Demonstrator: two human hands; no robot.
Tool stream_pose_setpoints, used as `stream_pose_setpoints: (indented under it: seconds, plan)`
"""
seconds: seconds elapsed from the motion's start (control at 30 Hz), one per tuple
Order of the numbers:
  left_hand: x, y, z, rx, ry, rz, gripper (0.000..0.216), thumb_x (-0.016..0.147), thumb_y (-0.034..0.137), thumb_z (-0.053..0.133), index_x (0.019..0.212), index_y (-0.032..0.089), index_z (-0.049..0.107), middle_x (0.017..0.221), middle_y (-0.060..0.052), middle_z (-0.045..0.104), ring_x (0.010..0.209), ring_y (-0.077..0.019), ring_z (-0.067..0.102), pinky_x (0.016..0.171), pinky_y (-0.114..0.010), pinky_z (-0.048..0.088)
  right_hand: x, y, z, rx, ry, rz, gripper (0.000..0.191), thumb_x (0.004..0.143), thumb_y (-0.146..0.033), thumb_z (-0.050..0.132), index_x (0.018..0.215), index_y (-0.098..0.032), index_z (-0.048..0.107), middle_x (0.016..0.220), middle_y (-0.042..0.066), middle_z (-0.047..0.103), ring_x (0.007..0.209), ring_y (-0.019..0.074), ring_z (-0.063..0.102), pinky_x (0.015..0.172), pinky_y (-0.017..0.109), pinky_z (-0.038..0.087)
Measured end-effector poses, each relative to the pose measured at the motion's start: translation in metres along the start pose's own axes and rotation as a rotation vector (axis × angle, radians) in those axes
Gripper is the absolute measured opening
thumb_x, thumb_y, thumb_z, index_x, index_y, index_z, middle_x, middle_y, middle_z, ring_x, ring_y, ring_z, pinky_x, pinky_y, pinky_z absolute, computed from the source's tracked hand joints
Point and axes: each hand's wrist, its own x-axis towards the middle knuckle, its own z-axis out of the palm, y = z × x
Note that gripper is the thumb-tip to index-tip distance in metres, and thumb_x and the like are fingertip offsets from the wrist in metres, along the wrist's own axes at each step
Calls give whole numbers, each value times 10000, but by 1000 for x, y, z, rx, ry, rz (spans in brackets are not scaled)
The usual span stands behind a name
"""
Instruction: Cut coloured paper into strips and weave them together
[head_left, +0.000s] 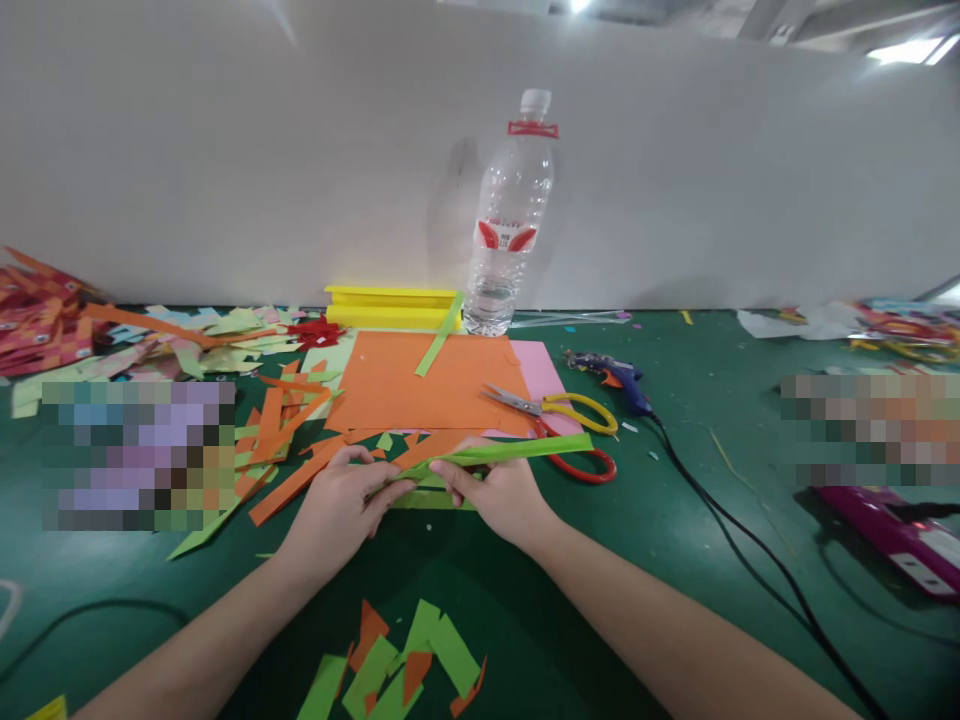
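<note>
A long light-green paper strip (532,450) runs between my two hands, just in front of an orange paper sheet (405,380). My left hand (349,497) pinches its left end between thumb and fingers. My right hand (495,490) grips the strip near its middle, and the rest sticks out to the right. Scissors (577,410) with one yellow and one red handle lie partly open on the sheet's right edge, beyond my right hand. Orange paper strips (296,480) and green ones lie beside my left hand. More green paper shows under my fingers, partly hidden.
A plastic bottle (510,220) stands at the back by a yellow folded piece (394,308). A blue glue gun (622,380) lies to the right, its cord running forward. Paper scraps (390,660) lie near the front edge. A magenta power strip (892,535) sits far right.
</note>
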Motion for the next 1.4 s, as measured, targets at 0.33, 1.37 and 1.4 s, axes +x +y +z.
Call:
stream_pose_setpoints:
  seconds: [0.33, 1.37, 1.4]
  plan:
    - [-1, 1, 0, -15, -34, -7, 428, 975, 391, 425, 589, 225, 508, 378, 29, 501, 695, -205, 566, 712, -306, 463, 1, -2, -1, -93, -12, -41, 340, 826, -367, 655, 550, -212, 531, 511, -29, 534, 499, 121, 548, 533, 257, 473]
    - [0, -1, 3, 143, 48, 134, 360, 1010, 321, 381, 708, 203, 536, 528, 50, 591, 499, -136, 510, 799, -374, 438, 2, 3, -1, -42, -24, 26, 315, 838, -382, 633, 595, -208, 534, 514, -39, 524, 484, 116, 549, 533, 257, 453]
    - [-1, -1, 3, 182, 77, 152, 325, 1010, 314, 381, 766, 199, 564, 608, 28, 634, 543, -144, 538, 804, -381, 431, 1, 4, -1, -65, -31, 15, 318, 845, -384, 627, 596, -207, 538, 522, -37, 531, 499, 118, 555, 550, 260, 456]
